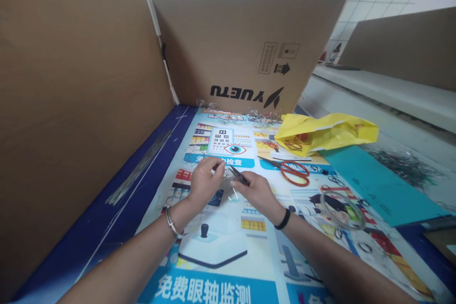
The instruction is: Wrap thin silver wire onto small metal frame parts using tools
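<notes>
Head view: the left hand (204, 180) and right hand (258, 190) work close together above the printed sheet (213, 251) on the table (87, 242). The right hand is closed round a pair of dark-nosed pliers (241, 177), located between the hands, nose directed toward the left fingertips. That grip presumably leaves the nose free for fine work; whether its jaws are parted cannot be established. The left thumb and forefinger are drawn close together; whether they grip a fine strand cannot be told. Bright glints show beneath the pliers, their source too small to identify.

Red-handled scissors (295, 173) lie loose beyond the right hand, handles toward that side, apparently for ready access. A bundle of thin rods or wires (138, 168) lies along the left side, roughly aligned, probably to keep the lengths untangled. A yellow bag (326, 134) rests farther back. At right, a clear ring (344, 210) lies on the sheet near small dark loops (365, 247); a tangled heap (402, 166) sits beside a teal sheet (377, 183). A cardboard panel (221, 47) stands at the far edge, possibly as a screen.
</notes>
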